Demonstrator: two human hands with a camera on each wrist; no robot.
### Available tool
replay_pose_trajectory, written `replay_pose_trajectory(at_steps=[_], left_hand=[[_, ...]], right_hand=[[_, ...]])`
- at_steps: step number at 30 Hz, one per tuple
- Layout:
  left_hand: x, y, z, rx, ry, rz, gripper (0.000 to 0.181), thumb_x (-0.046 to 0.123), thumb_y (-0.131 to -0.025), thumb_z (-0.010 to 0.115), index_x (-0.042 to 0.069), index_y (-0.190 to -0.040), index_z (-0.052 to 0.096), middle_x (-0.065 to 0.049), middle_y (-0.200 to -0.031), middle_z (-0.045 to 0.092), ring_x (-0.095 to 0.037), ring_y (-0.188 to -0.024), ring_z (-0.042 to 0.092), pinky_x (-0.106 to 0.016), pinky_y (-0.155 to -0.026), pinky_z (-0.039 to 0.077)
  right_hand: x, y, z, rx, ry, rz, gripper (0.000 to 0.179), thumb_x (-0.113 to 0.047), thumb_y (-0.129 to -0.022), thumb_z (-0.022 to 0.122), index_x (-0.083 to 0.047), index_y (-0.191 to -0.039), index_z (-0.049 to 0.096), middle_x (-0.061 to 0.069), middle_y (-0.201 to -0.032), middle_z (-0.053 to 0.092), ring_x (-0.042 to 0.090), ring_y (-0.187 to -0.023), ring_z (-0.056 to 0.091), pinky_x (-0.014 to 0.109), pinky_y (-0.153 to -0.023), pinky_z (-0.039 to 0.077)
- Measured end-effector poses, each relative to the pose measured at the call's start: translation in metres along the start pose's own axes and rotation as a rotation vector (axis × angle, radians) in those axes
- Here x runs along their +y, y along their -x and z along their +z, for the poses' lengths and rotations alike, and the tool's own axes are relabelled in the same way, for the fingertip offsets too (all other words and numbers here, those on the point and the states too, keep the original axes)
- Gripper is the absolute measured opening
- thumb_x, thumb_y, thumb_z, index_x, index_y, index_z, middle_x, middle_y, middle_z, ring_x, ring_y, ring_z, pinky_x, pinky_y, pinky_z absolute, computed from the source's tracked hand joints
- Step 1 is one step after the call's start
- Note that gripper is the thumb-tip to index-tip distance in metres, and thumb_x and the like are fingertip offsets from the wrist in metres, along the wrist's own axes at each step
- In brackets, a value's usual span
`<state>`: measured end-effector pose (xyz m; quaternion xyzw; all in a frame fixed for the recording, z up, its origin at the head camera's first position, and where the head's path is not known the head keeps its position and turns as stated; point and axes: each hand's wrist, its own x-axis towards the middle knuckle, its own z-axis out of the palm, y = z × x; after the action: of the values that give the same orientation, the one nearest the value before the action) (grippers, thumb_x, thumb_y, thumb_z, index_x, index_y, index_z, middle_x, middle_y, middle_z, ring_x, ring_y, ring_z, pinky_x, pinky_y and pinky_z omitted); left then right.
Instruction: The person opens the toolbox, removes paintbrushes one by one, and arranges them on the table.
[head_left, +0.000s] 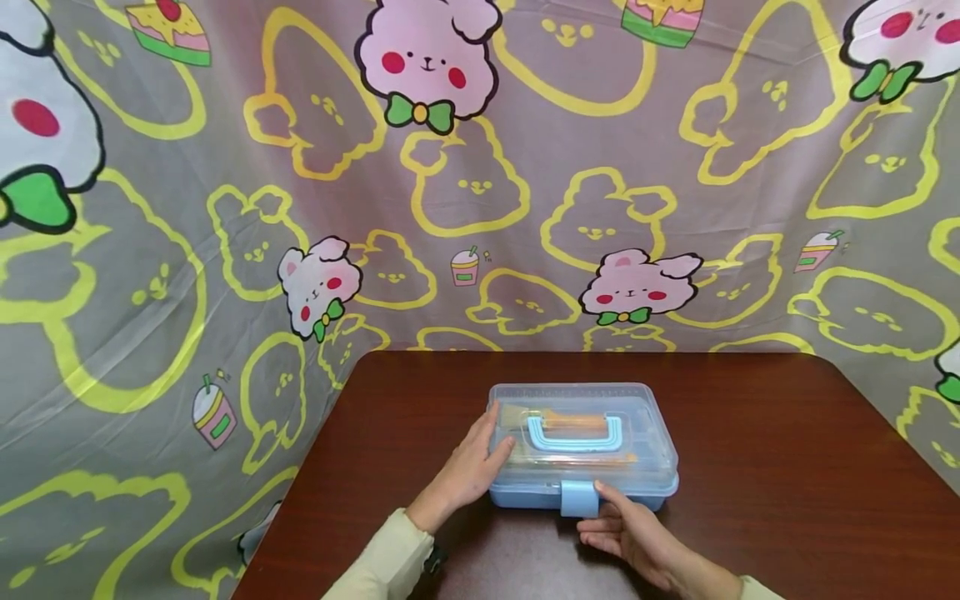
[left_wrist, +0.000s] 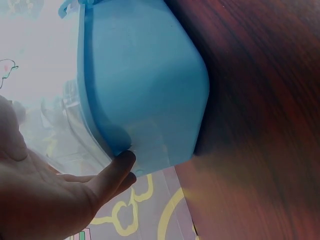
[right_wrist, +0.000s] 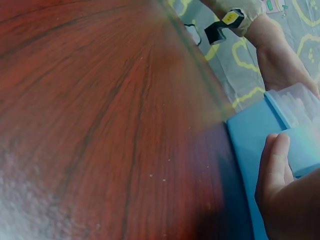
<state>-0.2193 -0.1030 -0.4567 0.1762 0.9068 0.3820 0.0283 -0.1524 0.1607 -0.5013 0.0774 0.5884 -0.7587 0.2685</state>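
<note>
A blue storage box (head_left: 517,497) with a clear lid (head_left: 645,417) and a light-blue carry handle (head_left: 576,444) stands on the table, its lid down. Slender orange and pale items show blurrily through the lid. My left hand (head_left: 471,467) rests against the box's left side, thumb over the lid and straight fingers (left_wrist: 120,167) at the rim near the far corner. At the front, my right hand (head_left: 633,533) has its thumb at the right edge of the blue latch (head_left: 580,498). Its other fingers (right_wrist: 277,155) extend loosely below the latch.
The dark red-brown wooden table (head_left: 750,433) carries the box near its middle. A grey curtain (head_left: 480,208) with yellow outlined animals hangs behind and along the sides. A small black and yellow device (right_wrist: 225,25) sits at the left wrist, by the pale sleeve (head_left: 386,558).
</note>
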Motion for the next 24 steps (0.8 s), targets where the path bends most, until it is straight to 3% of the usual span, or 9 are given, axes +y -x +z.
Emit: replay_pose_trajectory(at_steps=[10, 17, 24], left_hand=[[-0.0004, 0.0007, 0.0009, -0.002, 0.017, 0.001, 0.071, 0.051, -0.098, 0.038, 0.017, -0.153, 0.011, -0.010, -0.155, 0.019, -0.027, -0.138, 0.024, -0.050, -0.106, 0.027], [0.0008, 0.0000, -0.0004, -0.001, 0.009, 0.001, 0.070, 0.051, -0.098, 0.039, 0.017, -0.153, 0.012, -0.011, -0.155, 0.019, -0.027, -0.138, 0.023, -0.050, -0.106, 0.026], [0.0005, 0.0000, -0.0007, 0.008, 0.014, -0.002, 0.068, 0.049, -0.099, 0.039, 0.018, -0.153, 0.012, -0.011, -0.154, 0.020, -0.027, -0.139, 0.023, -0.050, -0.107, 0.025]], right_hand=[[-0.0003, 0.0029, 0.0004, -0.015, -0.029, 0.006, 0.086, -0.051, -0.093, 0.049, 0.026, -0.122, 0.026, 0.016, -0.089, 0.066, 0.024, -0.083, 0.066, 0.033, -0.079, 0.052], [-0.0024, 0.0034, -0.0028, -0.077, -0.011, 0.009, 0.087, -0.050, -0.096, 0.046, 0.027, -0.126, 0.018, 0.018, -0.096, 0.066, 0.026, -0.090, 0.065, 0.034, -0.083, 0.051], [-0.0045, 0.0030, -0.0046, -0.127, 0.010, 0.016, 0.084, -0.048, -0.096, 0.045, 0.026, -0.127, 0.020, 0.019, -0.100, 0.065, 0.026, -0.094, 0.064, 0.035, -0.085, 0.050]])
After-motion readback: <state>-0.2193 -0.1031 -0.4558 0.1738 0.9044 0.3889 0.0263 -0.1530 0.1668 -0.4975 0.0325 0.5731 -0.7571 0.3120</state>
